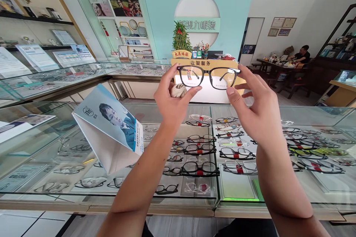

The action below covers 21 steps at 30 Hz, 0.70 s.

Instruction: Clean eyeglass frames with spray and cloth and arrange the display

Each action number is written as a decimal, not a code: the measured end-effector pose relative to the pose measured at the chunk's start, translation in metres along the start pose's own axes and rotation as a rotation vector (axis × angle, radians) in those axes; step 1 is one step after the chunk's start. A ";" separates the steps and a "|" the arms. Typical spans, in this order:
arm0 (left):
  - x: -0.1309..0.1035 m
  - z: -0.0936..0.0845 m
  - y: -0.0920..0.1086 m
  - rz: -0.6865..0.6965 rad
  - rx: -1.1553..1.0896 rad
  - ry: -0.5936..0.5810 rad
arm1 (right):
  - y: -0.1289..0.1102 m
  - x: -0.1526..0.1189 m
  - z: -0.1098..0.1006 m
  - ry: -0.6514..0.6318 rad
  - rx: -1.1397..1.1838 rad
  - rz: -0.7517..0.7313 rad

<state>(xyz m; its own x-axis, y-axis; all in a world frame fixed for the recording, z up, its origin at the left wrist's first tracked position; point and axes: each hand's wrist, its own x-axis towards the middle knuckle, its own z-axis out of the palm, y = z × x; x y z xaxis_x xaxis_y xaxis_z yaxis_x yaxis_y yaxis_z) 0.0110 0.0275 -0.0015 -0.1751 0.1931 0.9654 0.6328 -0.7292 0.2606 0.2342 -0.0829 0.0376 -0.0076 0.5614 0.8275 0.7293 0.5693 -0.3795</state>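
Observation:
A pair of black-framed eyeglasses is held up level over the glass counter, its temples pointing away from me. My left hand pinches the left end of the frame, and a rolled beige cloth is tucked in its curled fingers. At the other end, my right hand grips the frame's corner between thumb and forefinger, the thumb by the lower edge of the right lens. Small printing shows on both lenses.
Under the glass of the display counter lie several rows of eyeglasses. A folded display card stands on top at left. Beyond are a yellow cashier desk with a plant, and a person at a dark table.

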 end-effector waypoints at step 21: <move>-0.002 -0.003 0.006 -0.048 0.004 0.001 | 0.019 0.008 0.015 0.112 0.189 0.019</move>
<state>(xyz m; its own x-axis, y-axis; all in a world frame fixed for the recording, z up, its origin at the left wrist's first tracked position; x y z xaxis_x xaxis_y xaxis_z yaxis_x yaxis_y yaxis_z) 0.0130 0.0211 -0.0023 -0.2062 0.2274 0.9517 0.6264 -0.7166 0.3069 0.2381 -0.0581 0.0310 0.0886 0.5086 0.8564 0.5871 0.6679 -0.4574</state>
